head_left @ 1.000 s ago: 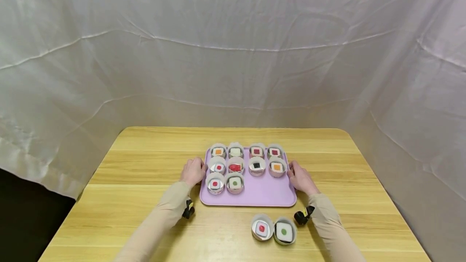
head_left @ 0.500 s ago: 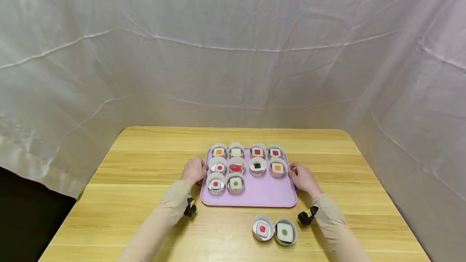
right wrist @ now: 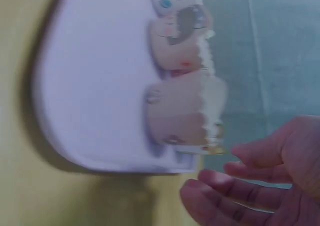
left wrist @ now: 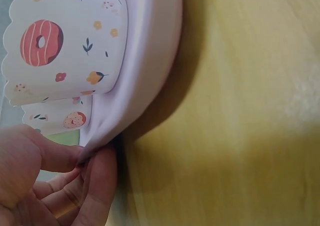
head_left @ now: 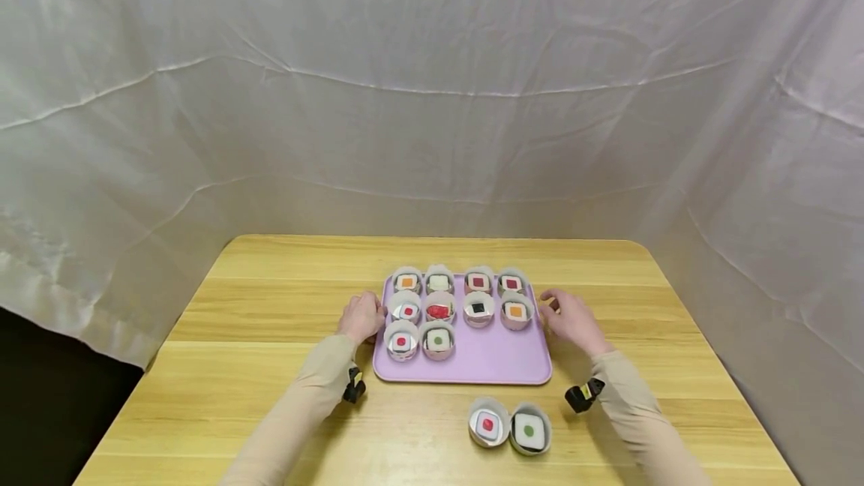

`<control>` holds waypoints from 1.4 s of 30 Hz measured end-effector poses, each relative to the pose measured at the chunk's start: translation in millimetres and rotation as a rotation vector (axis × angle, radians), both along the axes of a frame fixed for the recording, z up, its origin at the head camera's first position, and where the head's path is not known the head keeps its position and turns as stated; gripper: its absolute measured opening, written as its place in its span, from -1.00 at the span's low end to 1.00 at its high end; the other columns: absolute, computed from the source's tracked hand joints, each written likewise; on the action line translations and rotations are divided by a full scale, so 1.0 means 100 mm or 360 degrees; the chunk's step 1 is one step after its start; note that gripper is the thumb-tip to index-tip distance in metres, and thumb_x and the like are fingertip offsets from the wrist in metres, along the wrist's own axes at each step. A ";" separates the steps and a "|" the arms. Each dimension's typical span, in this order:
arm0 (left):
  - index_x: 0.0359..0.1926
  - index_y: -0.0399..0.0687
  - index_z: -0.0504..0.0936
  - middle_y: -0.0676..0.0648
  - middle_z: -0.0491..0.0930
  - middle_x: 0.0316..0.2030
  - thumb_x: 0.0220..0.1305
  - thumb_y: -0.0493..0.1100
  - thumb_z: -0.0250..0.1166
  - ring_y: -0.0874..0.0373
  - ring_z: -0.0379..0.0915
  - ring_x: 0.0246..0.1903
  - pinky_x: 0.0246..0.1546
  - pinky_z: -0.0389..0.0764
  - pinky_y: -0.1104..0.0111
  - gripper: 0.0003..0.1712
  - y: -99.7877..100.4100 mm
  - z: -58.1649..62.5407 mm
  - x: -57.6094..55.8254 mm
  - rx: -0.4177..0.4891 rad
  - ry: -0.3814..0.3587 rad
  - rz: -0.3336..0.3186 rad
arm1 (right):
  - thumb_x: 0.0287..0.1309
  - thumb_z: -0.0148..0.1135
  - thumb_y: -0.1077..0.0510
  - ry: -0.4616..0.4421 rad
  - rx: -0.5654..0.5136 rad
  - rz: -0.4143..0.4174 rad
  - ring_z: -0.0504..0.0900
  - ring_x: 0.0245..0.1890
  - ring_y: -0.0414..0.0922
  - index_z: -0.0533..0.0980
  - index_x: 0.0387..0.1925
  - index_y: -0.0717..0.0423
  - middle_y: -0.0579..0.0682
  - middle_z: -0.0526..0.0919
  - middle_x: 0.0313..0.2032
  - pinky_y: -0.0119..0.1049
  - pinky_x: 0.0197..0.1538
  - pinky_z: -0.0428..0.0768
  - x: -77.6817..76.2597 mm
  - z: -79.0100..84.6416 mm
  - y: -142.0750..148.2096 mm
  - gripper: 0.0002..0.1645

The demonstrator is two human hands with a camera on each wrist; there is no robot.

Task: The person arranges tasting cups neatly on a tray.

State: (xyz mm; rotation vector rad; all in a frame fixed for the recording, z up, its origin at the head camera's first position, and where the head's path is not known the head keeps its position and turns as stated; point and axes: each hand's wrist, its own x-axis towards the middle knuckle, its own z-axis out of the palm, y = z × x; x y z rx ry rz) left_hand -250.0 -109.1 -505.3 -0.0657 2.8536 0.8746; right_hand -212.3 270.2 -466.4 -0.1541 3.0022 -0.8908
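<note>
A lilac tray (head_left: 502, 355) lies on the table, carrying several scallop-edged paper baking cups, each with a small sushi-like or square piece inside. My left hand (head_left: 362, 316) pinches the tray's left rim between thumb and fingers; in the left wrist view the thumb is on top of the rim (left wrist: 107, 123), beside a paper cup (left wrist: 70, 46) printed with doughnuts. Off the tray's right edge is my right hand (head_left: 572, 319), fingers loosely bent and holding nothing. In the right wrist view its fingertips (right wrist: 192, 186) are apart from the tray corner, near a pinkish cup (right wrist: 180, 108).
In front of the tray stand two more paper cups, one with a red-centred piece (head_left: 487, 424) and one with a green-centred piece (head_left: 529, 431). The wooden table (head_left: 270, 283) is enclosed by pale fabric curtains (head_left: 432, 133) at the back and sides.
My right hand has let go of the tray's right rim and moved slightly right, away from it. My left hand keeps its pinch on the left rim.
</note>
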 end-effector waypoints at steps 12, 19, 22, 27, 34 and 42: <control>-0.38 -0.17 0.57 -0.12 0.59 -0.52 0.39 -0.18 0.18 0.11 0.52 -0.61 -0.62 0.52 0.39 -0.80 -0.01 -0.01 -0.01 0.0019 -0.0025 -0.0012 | 0.33 0.23 0.09 0.0007 0.0255 0.0356 0.67 -0.35 -0.06 0.55 0.04 0.40 0.17 0.73 -0.29 -0.22 -0.29 0.67 0.14 0.49 -0.17 -0.56; -0.36 -0.17 0.58 -0.12 0.59 -0.52 0.40 -0.18 0.19 0.13 0.52 -0.63 -0.63 0.53 0.39 -0.81 -0.01 -0.02 0.00 0.0023 -0.0026 -0.0020 | 0.33 0.26 0.00 -0.0102 0.0353 0.0625 0.67 -0.33 -0.09 0.60 -0.10 0.21 0.07 0.73 -0.30 -0.22 -0.25 0.66 0.40 0.64 -0.52 -0.66; -0.35 -0.18 0.58 -0.13 0.60 -0.51 0.40 -0.18 0.19 0.12 0.52 -0.63 -0.63 0.54 0.39 -0.81 -0.01 -0.01 0.00 0.0032 -0.0021 -0.0019 | 0.31 0.27 -0.02 -0.0167 0.0431 0.0701 0.70 -0.22 -0.02 0.59 -0.05 0.20 0.11 0.73 -0.20 -0.12 -0.14 0.68 0.50 0.71 -0.64 -0.62; -0.35 -0.19 0.58 -0.14 0.60 -0.49 0.39 -0.18 0.19 0.10 0.53 -0.58 -0.59 0.53 0.37 -0.82 -0.02 -0.01 -0.01 0.0022 -0.0002 -0.0023 | 0.30 0.28 -0.07 -0.0207 0.0536 0.0848 0.70 -0.14 0.04 0.59 0.00 0.18 0.18 0.72 -0.08 -0.02 -0.03 0.68 0.65 0.75 -0.83 -0.56; -0.35 -0.17 0.59 -0.14 0.61 -0.48 0.39 -0.18 0.19 0.09 0.54 -0.56 -0.58 0.53 0.37 -0.82 -0.02 -0.03 -0.02 0.0030 -0.0008 -0.0015 | 0.22 0.32 -0.19 -0.0338 0.0678 0.0992 0.60 -0.32 -0.13 0.58 -0.15 0.05 -0.02 0.67 -0.26 -0.21 -0.21 0.63 0.79 0.63 -1.04 -0.58; -0.32 -0.19 0.59 -0.14 0.60 -0.49 0.40 -0.18 0.17 0.11 0.53 -0.59 -0.60 0.54 0.38 -0.81 -0.01 -0.04 -0.02 0.0052 -0.0036 -0.0011 | 0.20 0.25 -0.36 -0.0441 0.0840 0.0974 0.58 -0.36 -0.13 0.59 -0.15 0.04 -0.07 0.63 -0.33 -0.20 -0.20 0.63 0.85 0.45 -1.18 -0.44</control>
